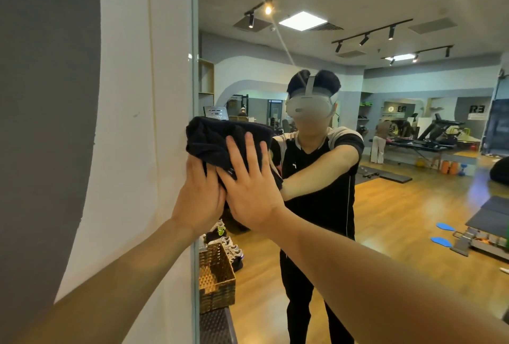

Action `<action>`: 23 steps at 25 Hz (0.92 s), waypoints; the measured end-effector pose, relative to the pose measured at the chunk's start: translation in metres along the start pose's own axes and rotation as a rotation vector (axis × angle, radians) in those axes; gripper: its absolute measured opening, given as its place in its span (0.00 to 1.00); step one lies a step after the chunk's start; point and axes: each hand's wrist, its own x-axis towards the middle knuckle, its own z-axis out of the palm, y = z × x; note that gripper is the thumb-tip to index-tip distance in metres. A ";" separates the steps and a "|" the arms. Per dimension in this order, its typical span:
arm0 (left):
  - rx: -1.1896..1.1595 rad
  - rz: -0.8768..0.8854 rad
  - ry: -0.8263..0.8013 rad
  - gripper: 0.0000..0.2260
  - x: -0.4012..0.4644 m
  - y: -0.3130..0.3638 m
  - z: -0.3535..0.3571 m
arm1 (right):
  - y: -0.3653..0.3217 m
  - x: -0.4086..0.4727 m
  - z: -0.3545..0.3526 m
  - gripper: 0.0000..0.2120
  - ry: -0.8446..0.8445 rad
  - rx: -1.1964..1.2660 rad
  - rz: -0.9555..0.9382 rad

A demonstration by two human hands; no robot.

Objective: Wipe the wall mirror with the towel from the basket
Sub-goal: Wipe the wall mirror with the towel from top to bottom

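**Towel pressed to the mirror's left edge, wipe under way**

While only the head view is given, the wiping step can be judged to be in hand. A dark towel is held bunched against the wall mirror, close to the mirror's left edge and about halfway up the visible glass. The left hand is laid against the lower left part of the towel, right at the mirror's edge where the glass meets the white wall; its fingers are partly hidden behind the cloth, so their lie cannot be told fully, though they appear straight and pressing. The right hand is spread flat, fingers straight and a little apart, and is pressed on the towel's lower right part. Nothing is pinched or gripped by either hand, as far as can be seen.

For the next move, steady flat pressure is called for while the towel is swept across the glass, away from the left edge, with the cloth kept from slipping out beneath the palms.

A woven basket is seen only as a reflection near the mirror's lower left corner; nothing can be made out inside it. Pairs of shoes are reflected just beyond it.
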 end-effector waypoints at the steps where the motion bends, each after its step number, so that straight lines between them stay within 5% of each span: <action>1: 0.014 -0.008 0.023 0.27 0.016 0.007 0.000 | 0.014 0.010 -0.008 0.32 0.037 0.001 -0.023; 7: 0.013 0.050 0.193 0.28 0.151 0.124 -0.003 | 0.167 0.042 -0.088 0.25 0.223 -0.098 0.056; 12: 0.075 0.286 0.284 0.29 0.142 0.256 0.049 | 0.255 -0.077 -0.123 0.26 0.205 -0.160 0.229; 18: 0.054 0.325 -0.026 0.37 -0.005 0.240 0.109 | 0.171 -0.219 -0.057 0.30 0.093 -0.055 0.276; 23: 0.076 0.277 -0.122 0.39 -0.049 0.160 0.079 | 0.076 -0.195 -0.020 0.35 -0.002 0.066 0.251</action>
